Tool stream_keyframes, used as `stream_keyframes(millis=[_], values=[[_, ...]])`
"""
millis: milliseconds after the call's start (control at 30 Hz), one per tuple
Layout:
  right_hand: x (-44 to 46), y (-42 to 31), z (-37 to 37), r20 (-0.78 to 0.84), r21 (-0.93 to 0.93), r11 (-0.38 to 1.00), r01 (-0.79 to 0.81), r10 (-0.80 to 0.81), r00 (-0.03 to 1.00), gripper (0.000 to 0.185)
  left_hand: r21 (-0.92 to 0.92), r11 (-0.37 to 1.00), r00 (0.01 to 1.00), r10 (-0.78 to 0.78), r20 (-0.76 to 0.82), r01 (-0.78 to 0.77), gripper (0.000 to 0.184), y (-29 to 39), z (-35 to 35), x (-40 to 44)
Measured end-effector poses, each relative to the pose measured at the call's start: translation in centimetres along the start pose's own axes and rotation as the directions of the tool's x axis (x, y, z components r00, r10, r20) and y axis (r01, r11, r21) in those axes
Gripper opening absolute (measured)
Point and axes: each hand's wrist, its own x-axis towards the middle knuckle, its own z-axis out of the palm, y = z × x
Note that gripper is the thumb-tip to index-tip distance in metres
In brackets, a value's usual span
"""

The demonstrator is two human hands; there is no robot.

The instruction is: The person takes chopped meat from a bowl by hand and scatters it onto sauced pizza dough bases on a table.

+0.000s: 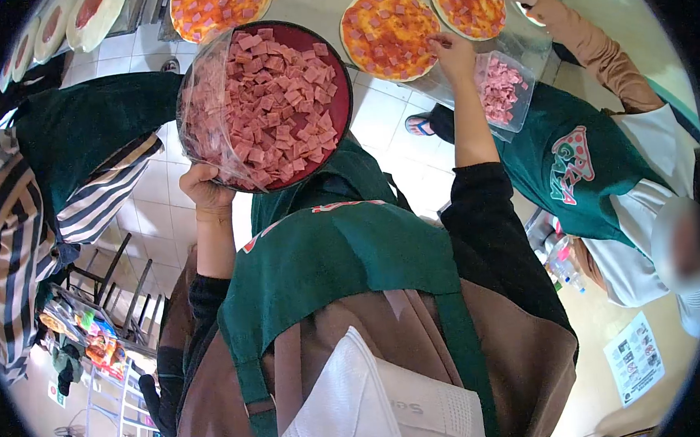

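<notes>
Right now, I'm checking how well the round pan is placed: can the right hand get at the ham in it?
Probably yes. The left hand holds the round pan nearby, and clear plastic covers only its left part, leaving ham bare towards the right hand.

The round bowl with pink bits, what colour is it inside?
The round bowl is dark red inside; the head view shows it best.

"PIZZA" on a co-worker's apron [576, 147], "Sen" (rest unclear) on a mask [400, 410]
</notes>
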Motion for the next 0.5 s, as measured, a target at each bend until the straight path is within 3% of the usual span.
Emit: stream_keyframes(millis=[33, 100, 333, 400, 500], values=[[0.1, -0.3, 0.1, 0.001, 0.000, 1.000, 0.000, 0.000, 1.000, 0.017, -0.005, 1.000, 1.000, -0.009, -0.008, 0.009, 0.075, 0.2, -0.2, 0.2], [0.3, -1.0, 0.3, -0.074, -0.220, 0.967, 0.126, -0.145, 0.987, 0.019, 0.000, 1.000, 1.000, -0.003, -0.017, 0.003, 0.075, 0.5, -0.5, 0.4], [1.0, -0.9, 0.6, -0.183, -0.199, 0.973, 0.115, -0.152, 0.971, 0.022, -0.004, 1.000, 1.000, 0.021, -0.022, -0.021, 0.075, 1.2, 0.0, 0.7], [0.7, -2.1, 0.3, -0.228, -0.099, 0.990, 0.097, -0.117, 0.967, 0.022, -0.001, 1.000, 0.999, 0.021, -0.026, -0.021, 0.075, 1.3, -0.4, 0.7], [1.7, -1.8, 0.5, -0.145, -0.190, 0.977, 0.100, -0.128, 0.981, 0.021, -0.001, 1.000, 1.000, 0.016, -0.018, -0.016, 0.075, 1.2, -0.7, 0.7]])
